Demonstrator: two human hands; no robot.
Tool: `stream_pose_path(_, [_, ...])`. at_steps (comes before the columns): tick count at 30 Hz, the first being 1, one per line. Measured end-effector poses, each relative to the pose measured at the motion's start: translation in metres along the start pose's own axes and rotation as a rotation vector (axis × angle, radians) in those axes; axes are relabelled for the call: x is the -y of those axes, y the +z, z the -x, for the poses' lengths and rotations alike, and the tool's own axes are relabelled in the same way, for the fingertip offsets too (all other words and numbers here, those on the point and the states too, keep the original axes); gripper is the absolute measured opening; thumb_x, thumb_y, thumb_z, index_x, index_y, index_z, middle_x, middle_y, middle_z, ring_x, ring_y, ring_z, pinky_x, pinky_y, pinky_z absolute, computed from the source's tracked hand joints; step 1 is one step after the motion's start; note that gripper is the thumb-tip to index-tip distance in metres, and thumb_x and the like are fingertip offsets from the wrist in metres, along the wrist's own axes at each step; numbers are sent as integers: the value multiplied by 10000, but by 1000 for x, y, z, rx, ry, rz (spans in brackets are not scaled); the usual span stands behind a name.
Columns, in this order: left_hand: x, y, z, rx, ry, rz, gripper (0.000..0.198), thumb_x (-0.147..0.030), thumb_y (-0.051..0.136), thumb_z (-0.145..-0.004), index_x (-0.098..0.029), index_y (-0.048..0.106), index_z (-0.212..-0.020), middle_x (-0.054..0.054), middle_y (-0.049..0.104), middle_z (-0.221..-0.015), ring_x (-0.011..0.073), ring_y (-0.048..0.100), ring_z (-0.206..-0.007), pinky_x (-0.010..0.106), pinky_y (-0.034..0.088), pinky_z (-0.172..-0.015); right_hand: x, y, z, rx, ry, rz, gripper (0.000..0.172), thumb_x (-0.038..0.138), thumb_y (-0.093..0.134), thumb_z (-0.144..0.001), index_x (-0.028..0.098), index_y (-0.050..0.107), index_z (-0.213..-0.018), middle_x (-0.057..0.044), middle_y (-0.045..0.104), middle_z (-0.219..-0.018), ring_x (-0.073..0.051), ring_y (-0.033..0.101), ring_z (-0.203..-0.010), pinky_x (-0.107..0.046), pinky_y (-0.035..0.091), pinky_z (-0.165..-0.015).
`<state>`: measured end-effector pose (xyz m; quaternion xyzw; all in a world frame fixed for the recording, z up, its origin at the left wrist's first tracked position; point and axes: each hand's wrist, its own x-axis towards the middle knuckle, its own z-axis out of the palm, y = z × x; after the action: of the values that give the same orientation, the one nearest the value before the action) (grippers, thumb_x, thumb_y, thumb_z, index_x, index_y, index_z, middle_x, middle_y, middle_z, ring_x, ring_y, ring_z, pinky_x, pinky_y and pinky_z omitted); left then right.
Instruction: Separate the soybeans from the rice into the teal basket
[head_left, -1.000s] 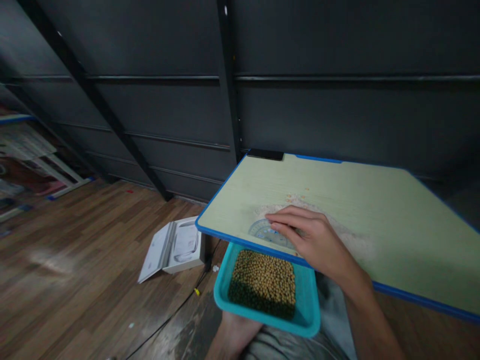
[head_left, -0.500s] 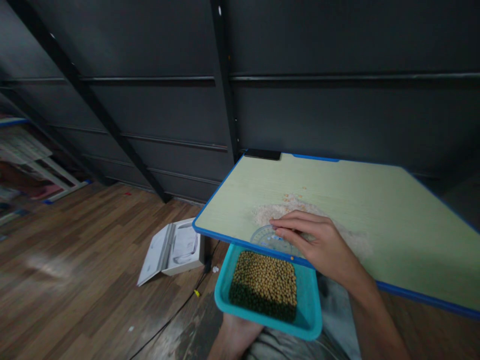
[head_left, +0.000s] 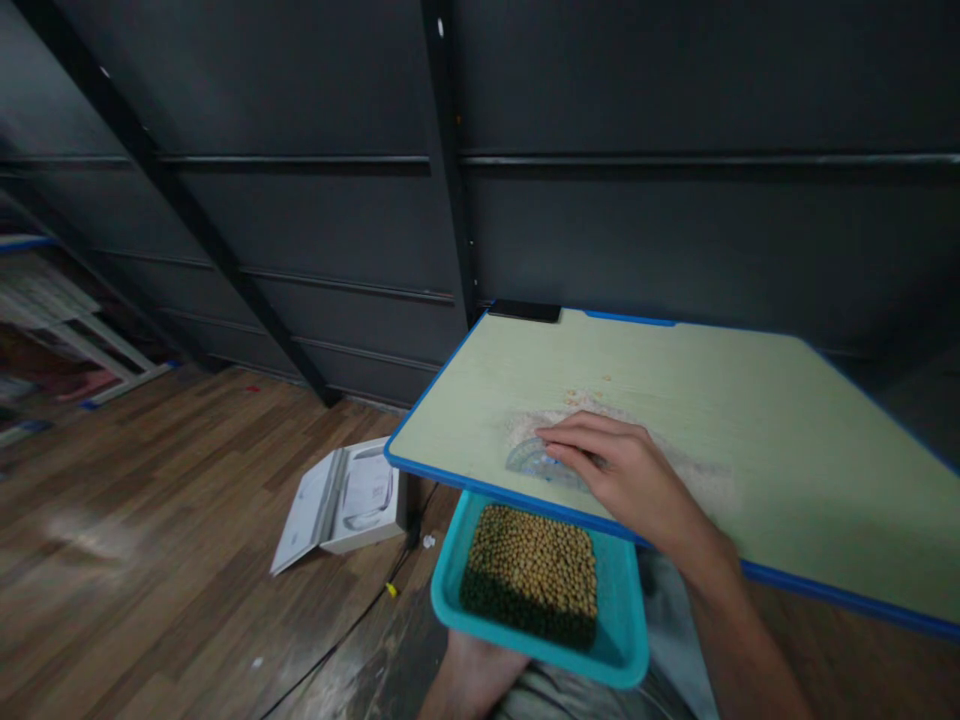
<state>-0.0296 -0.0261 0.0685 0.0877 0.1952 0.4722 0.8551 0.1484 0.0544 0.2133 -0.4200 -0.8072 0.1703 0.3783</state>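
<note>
My right hand (head_left: 611,455) pinches a clear half-round protractor (head_left: 544,461) and holds it over the pale green tabletop (head_left: 720,390) near its front edge. Pale grains (head_left: 525,425) are spread around and behind the fingers, with a few yellowish bits (head_left: 576,397) just beyond. Below the table edge, my left hand (head_left: 484,668) supports a turquoise plastic tray (head_left: 619,640) from underneath; its fingers are hidden by the tray. Inside lie tan soybeans (head_left: 536,550) at the back and small dark green beans (head_left: 525,612) toward me.
A black flat object (head_left: 525,311) lies at the table's far left corner, by the dark panelled wall (head_left: 337,220). On the wooden floor (head_left: 172,520) are an opened white box (head_left: 364,495) and a black cable (head_left: 341,640). White metal legs (head_left: 112,350) stand at far left.
My right hand has drawn the protractor slightly away from the front edge, farther onto the tabletop. A single bean seen at the table's edge no longer shows there. The tray has barely shifted.
</note>
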Motion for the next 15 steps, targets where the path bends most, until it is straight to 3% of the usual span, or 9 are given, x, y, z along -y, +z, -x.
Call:
stream_pose_path(6, [-3,12,-7,26,12,47,434,-527,452,-840,-307,673,-1143,29,646,-1328,298,380,-1394,558,307,-1136,-8,-8,-4,-70,32,86,235,182,553,-924,270,718,-1066,-22,721,-1056,-195,656,-971,-383,501,-910])
stream_pose_path(11, [-1,-2,-7,59,28,79,402,-474,458,-861,-296,664,-1157,28,681,-1280,284,443,-1353,553,293,-1143,-10,-14,-6,-158,52,130,210,181,560,-920,240,721,-1041,-27,721,-1047,-183,660,-952,-357,507,-871])
stream_pose_path(15, [1,-4,-8,54,50,72,395,-480,453,-859,-299,678,-1128,30,700,-1248,286,450,-1349,550,309,-1135,-13,-13,-9,-144,63,178,215,174,557,-916,223,721,-1046,-39,724,-1036,-193,666,-931,-369,505,-854])
